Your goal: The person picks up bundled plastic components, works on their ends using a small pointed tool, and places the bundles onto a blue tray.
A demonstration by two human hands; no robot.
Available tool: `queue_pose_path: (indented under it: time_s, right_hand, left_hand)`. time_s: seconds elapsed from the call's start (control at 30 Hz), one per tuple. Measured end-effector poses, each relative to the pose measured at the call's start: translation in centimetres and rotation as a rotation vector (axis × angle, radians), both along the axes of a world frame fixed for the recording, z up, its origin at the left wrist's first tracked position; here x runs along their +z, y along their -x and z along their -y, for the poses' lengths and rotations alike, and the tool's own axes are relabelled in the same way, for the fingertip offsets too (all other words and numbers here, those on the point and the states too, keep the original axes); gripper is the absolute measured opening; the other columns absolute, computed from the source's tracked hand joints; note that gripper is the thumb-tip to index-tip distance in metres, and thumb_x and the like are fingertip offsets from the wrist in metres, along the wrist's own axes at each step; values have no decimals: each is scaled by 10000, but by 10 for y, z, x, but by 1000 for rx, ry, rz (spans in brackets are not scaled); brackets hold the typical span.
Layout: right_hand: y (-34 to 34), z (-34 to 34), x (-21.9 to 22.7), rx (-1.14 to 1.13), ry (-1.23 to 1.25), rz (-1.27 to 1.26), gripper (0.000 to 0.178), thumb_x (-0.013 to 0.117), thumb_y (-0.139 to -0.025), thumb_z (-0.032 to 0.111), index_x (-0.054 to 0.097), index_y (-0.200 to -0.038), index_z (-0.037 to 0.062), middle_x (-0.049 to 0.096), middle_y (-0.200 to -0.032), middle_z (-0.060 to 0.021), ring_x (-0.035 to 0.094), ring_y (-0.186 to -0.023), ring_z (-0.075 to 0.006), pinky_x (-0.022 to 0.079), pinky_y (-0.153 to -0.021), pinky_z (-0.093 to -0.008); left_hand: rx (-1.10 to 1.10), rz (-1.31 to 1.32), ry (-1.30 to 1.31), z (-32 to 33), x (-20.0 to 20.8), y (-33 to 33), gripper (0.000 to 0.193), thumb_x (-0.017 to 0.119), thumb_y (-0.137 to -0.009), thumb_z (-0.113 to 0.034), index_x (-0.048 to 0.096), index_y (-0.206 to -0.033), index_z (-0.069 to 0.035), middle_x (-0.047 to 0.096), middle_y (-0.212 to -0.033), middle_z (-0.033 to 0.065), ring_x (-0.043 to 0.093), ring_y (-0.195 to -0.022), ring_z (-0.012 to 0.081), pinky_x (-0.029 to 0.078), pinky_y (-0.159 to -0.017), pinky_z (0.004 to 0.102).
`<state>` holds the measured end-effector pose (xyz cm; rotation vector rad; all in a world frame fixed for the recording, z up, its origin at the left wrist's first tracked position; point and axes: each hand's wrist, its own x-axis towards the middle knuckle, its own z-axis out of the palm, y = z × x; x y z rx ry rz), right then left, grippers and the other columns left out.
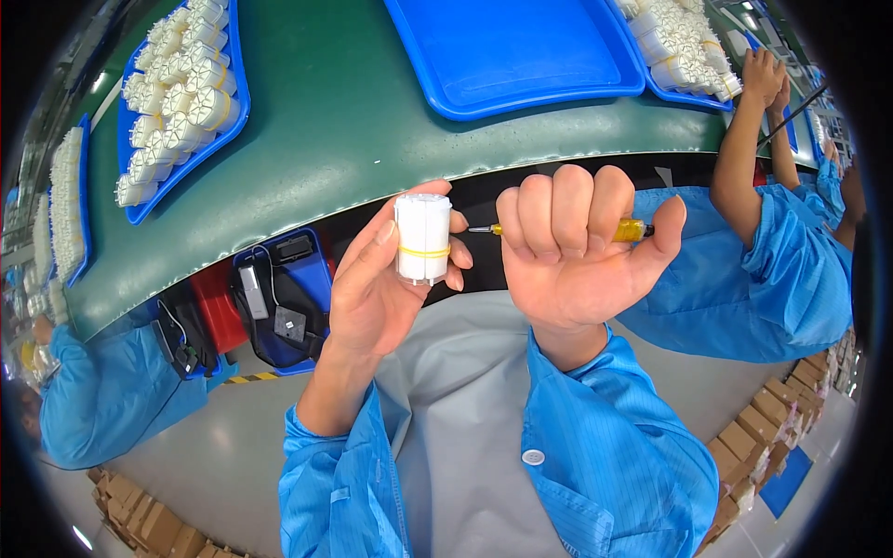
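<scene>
In my left hand (pixel 377 279) is a white cylindrical plastic part (pixel 423 240), upright, with a thin yellow band around its lower half. My thumb presses its left side and my fingertips show along its right side. My right hand (pixel 577 246), palm toward me and fingers curled, grips a small screwdriver (pixel 631 230) with a yellow handle. Its metal shaft points left, and the tip is close to the fingertips of my left hand beside the white part. Whether the tip touches anything I cannot tell. Both hands are held just in front of the table edge.
The green table (pixel 316 121) carries a blue tray (pixel 530 65) with a bare bottom. Another blue tray (pixel 237 102) at left holds several banded white parts, as does one at far right. Co-workers' blue sleeves (pixel 791 270) appear on both sides. Blue and red bins hang below the table's left edge.
</scene>
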<state>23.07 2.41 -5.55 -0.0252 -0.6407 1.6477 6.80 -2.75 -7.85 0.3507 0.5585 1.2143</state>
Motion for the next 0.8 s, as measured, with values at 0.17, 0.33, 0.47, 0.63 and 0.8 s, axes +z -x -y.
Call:
queue_pose_path:
  time_s: [0.17, 0.33, 0.47, 0.63, 0.8]
  right_hand:
    - [4, -3, 0, 5, -2, -14, 642, 254, -963, 675, 335, -659, 115, 368, -611, -9, 292, -550, -152, 277, -554, -318]
    - [14, -3, 9, 19, -7, -27, 627, 285, -970, 649, 346, -656, 110, 368, -609, -9, 308, -543, -150, 275, -547, -319]
    - [19, 4, 28, -24, 19, -13, 586, 360, -973, 595, 352, -636, 116, 356, -586, -8, 304, -537, -151, 254, -533, -311]
    - [14, 11, 37, -82, 84, 13, 559, 391, -975, 558, 339, -631, 121, 347, -575, -9, 291, -533, -144, 249, -531, -298]
    - [9, 20, 40, -103, 65, 43, 557, 385, -978, 558, 339, -632, 123, 341, -565, -7, 289, -522, -136, 251, -517, -294]
  left_hand:
    - [-17, 40, -70, -2, -5, 8, 577, 470, -997, -298, 352, -1426, 69, 579, -1154, 164, 625, -931, 250, 522, -679, 324]
    - [21, -44, -83, 4, 5, 22, 576, 492, -996, -298, 355, -1437, 47, 580, -1169, 167, 629, -885, 241, 514, -662, 310]
    - [216, -267, -244, 11, 32, 62, 494, 578, -956, -202, 396, -1369, -1, 590, -1174, 190, 646, -840, 223, 514, -613, 287]
    - [758, -813, -333, 16, 77, 158, 442, 565, -941, -92, 465, -1346, 53, 595, -1217, 165, 615, -949, 189, 507, -758, 301]
    - [1014, -1465, -310, -5, 99, 264, 425, 655, -915, -131, 529, -1293, 19, 617, -1188, 111, 589, -956, 133, 473, -778, 274]
